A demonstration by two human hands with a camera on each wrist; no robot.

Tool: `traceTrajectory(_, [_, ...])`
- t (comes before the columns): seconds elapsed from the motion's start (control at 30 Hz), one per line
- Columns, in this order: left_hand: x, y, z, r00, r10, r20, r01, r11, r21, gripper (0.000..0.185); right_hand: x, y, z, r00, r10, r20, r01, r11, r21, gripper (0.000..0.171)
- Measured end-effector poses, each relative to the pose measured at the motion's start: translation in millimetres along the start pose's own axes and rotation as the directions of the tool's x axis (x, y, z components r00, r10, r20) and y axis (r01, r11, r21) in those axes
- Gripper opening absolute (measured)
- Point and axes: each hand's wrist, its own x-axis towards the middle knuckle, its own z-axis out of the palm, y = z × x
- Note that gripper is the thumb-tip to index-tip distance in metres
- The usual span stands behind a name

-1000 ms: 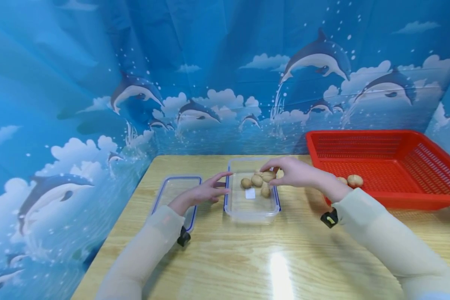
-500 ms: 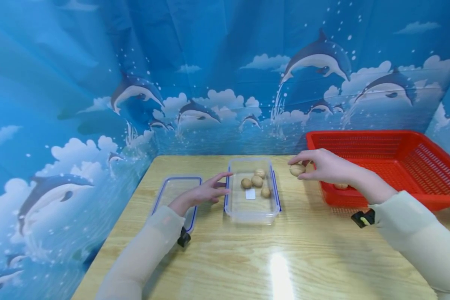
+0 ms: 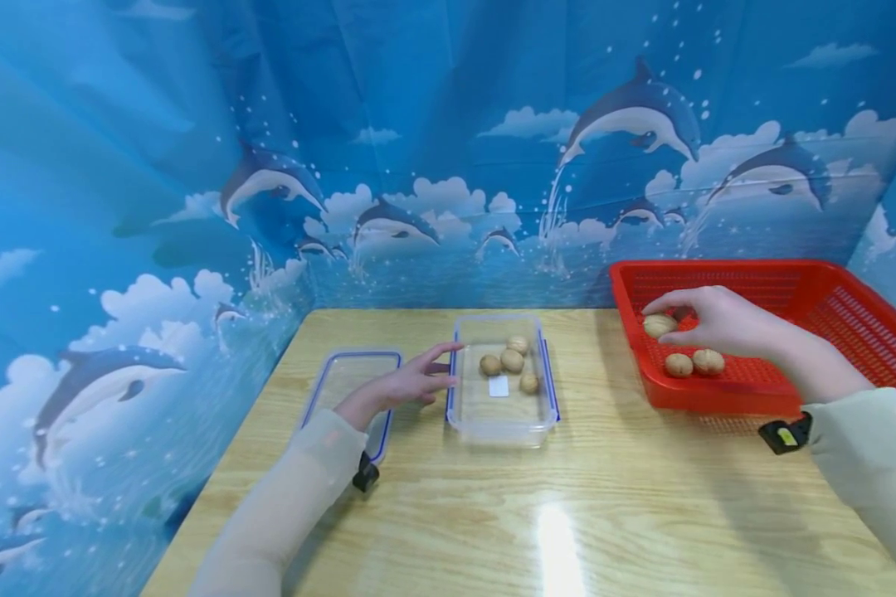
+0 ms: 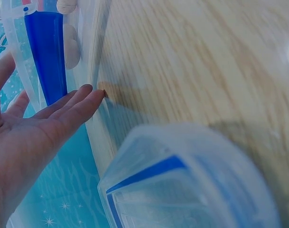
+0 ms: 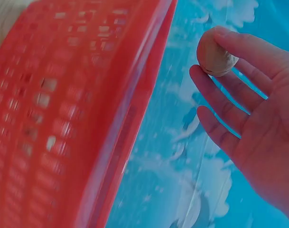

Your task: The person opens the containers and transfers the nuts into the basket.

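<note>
Between thumb and fingertips, my right hand (image 3: 724, 322) pinches a walnut (image 3: 660, 325) above the left part of the red basket (image 3: 747, 395). The right wrist view shows the walnut (image 5: 215, 53) held at the fingertips. Below it, two walnuts (image 3: 693, 363) lie side by side in the basket. Several walnuts (image 3: 512, 360) sit in the clear plastic container (image 3: 502, 429) in the middle. My left hand (image 3: 406, 383) rests at that container's left wall, fingers loosely extended beside its blue latch (image 4: 47, 57).
A clear lid with a blue seal (image 3: 362, 358) lies left of the container, partly under the left forearm. A white label (image 3: 499, 385) shows in the container. The wooden table (image 3: 478, 514) meets a dolphin-print curtain (image 3: 448, 149) at the back.
My right hand has taken a walnut out of the container and carried it rightward over the basket. My left hand has stayed at the container's side.
</note>
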Motion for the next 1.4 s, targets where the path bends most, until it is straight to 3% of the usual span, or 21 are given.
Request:
traceTrajectory(0.47, [-2.4, 0.2, -0.6, 1.0, 0.003, 0.003, -0.003, 1.0, 0.009, 0.061, -7.2, 56.5, -14.0, 0.995, 0.093, -0.027, -0.093, 0.996, -0.006, 0.049])
traceTrajectory(0.97, [-0.8, 0.6, 0.8, 1.0, -0.012, -0.003, 0.012, 1.0, 0.007, 0.062, -22.8, 123.2, -4.2, 0.984, 0.176, 0.001, -0.176, 0.984, -0.012, 0.043])
traceTrajectory(1.4, [-0.3, 0.1, 2.3, 1.0, -0.011, -0.005, 0.011, 1.0, 0.004, 0.061, -15.9, 152.7, 12.5, 0.983, 0.167, 0.077, -0.167, 0.986, -0.005, 0.042])
